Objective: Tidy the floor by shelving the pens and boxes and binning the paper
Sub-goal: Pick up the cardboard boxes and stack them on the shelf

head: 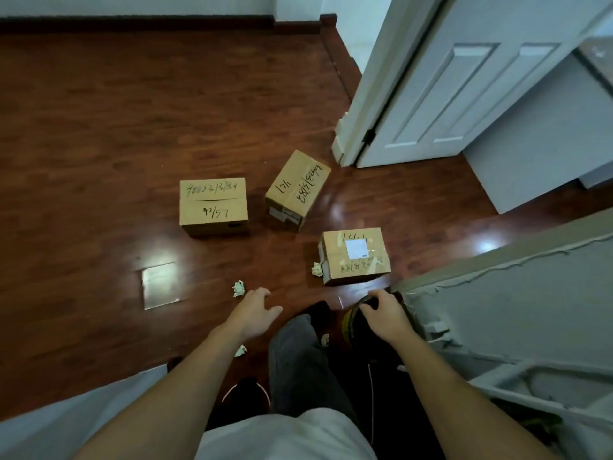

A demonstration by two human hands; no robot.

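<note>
My left hand point(255, 308) hangs over the floor point(99, 127) with its fingers spread and holding nothing, just short of a crumpled paper ball point(238, 289). My right hand point(381, 313) grips the dark rim of a yellow-sided bin point(348, 323) standing by my right knee. The step in hand, as I judge it, is picking up this nearest ball and dropping it in.

To do it well I should bring the left fingers down around the ball from above and close them lightly; crumpled paper is light and will skid on this glossy wood if I nudge it sideways. The right hand should hold the bin steady and its mouth open toward me, so the drop is short.

Other scraps wait: one touching the corner of the nearest box point(355, 255), at point(317, 269), one under my left forearm point(240, 350), and one beside my trouser leg point(325, 339). Working outward from the bin saves reaching. Two more boxes, point(214, 205) and point(297, 190), sit farther out, well apart from the paper. I see no pens from here.
</note>
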